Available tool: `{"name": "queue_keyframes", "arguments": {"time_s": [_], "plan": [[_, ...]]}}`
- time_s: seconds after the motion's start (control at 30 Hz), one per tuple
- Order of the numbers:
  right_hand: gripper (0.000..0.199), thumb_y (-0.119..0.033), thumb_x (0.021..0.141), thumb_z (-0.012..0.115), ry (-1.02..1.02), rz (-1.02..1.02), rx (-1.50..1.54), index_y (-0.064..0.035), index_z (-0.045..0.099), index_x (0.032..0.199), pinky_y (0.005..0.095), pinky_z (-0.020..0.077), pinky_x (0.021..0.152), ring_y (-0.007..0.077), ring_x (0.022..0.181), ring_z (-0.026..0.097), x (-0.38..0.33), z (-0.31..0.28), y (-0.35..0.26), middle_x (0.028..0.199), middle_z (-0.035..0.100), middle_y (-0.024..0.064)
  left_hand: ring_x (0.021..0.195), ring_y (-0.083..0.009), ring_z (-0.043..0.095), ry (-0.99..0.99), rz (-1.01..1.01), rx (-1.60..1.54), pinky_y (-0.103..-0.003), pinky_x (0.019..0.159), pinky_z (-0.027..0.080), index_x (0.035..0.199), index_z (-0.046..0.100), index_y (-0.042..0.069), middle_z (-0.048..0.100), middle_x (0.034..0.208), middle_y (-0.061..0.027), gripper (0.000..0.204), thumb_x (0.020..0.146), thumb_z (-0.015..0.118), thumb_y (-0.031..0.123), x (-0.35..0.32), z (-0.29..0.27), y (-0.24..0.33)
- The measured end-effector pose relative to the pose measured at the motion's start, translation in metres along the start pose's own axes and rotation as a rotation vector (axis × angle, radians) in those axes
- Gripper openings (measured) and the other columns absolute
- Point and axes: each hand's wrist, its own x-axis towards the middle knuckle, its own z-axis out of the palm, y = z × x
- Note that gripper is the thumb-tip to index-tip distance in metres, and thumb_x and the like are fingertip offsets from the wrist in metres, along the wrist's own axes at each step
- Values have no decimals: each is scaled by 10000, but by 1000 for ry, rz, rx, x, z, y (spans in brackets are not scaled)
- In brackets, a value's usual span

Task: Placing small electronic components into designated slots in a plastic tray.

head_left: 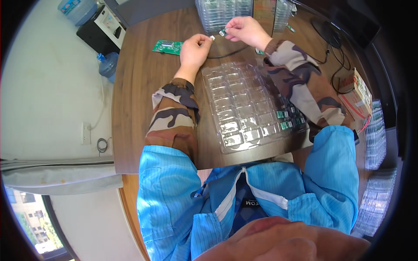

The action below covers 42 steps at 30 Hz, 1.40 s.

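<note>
At the far side of the wooden desk, my left hand [194, 51] pinches a small white connector [212, 38]. Facing it across a narrow gap, my right hand [247, 32] grips a small green circuit board [223, 32] with a pale end between thumb and fingers. A larger green circuit board [162, 46] lies flat just left of my left hand, which covers its right end. Below both hands rests a clear plastic tray [237, 104] with rows of compartments. Several small green boards [285, 125] sit in its right-hand compartments, partly hidden by my right sleeve.
Stacked clear trays [220, 15] stand at the desk's back edge; more stacks [374, 139] rise at the right. A black cable [233, 53] runs behind the tray. At the right are a cardboard box [357, 95], a monitor stand [324, 32] and loose cords. A water dispenser [102, 28] stands left.
</note>
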Motion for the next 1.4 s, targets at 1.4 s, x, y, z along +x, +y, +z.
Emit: {"name": "queue_keyframes", "arguments": {"time_s": [1.4], "plan": [[164,-144,774,579,-54,-131,-870,-16,594,876,258,456,599,176,657,592,-144,-113,-31,752,617,98,621,-231,572,-52,24,171,-317,582,442,756,629,85,600,648,-62,207,714,606,287,3,-5,3]]}}
